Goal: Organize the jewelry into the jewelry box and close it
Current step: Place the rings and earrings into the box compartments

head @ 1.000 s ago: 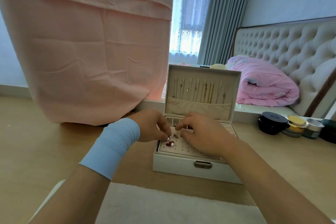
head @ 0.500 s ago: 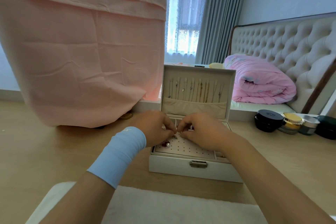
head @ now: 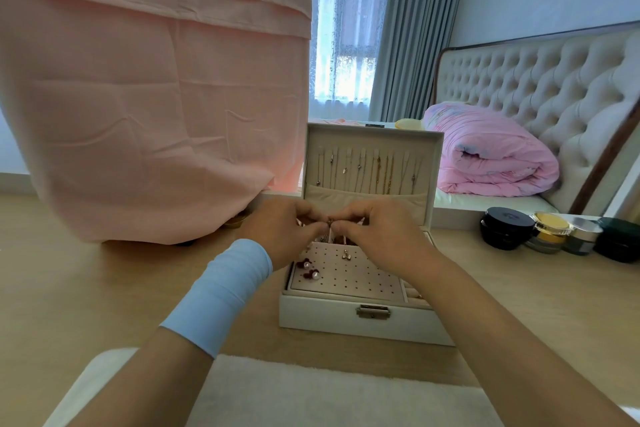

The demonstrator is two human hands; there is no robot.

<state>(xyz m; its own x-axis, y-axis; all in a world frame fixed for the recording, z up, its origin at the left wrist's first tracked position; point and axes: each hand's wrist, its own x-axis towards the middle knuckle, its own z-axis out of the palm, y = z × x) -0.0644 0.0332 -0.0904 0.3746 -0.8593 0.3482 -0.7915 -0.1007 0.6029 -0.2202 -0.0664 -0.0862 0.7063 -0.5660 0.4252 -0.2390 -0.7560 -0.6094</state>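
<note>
We find the jewelry box at centre frame on the desk, with its lid standing upright behind the tray. The lid is open so the tray can be reached. Necklaces hang in a row inside the lid, their lower ends tucked into a fabric pocket, presumably to keep the chains from tangling.

Both hands meet just above the rear of the tray. The left hand, which has a blue wristband below it, and the right hand have curled fingers. Their fingertips are drawn together on a small metal piece. It is too small for us to tell what kind of piece it is. We judge the two-handed pinch serves fine work, such as parting or fitting an earring back.

On the perforated panel in the tray, two red-and-pearl earrings sit at the left. A small pair of studs sits near the rear, just below the hands. Most holes are unfilled. The brass clasp on the front wall hangs unfastened.

We judge the task is partway done: the held piece is not yet seated and the lid is not yet closed.

Cosmetic jars stand at right frame, well apart from the box.
</note>
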